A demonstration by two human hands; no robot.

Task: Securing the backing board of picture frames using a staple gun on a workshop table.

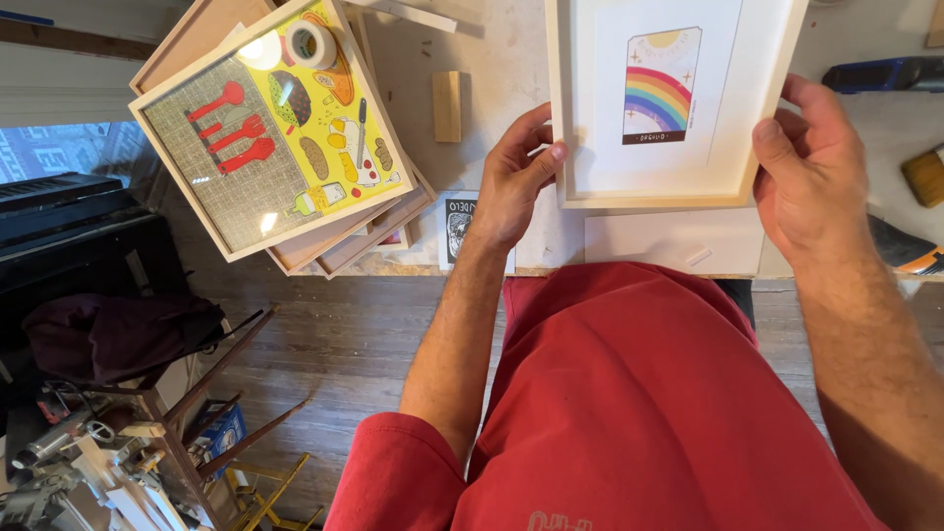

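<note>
Red shirt [629, 393] fills the foreground. Beyond it, over the worktop [492, 79], both hands hold a pale wooden frame with a rainbow print [669, 98]: left hand [513, 182] pinching its near left corner, right hand [811, 167] clasping the right edge. Seemingly an inspection step; steady, level support matters. Stacked frames [270, 128] carry a tape roll [312, 44].

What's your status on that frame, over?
Both hands on the rainbow frame: left hand at its left edge, right hand at its right. Frame held above the bench. Stack of frames sits clear to the left.
</note>
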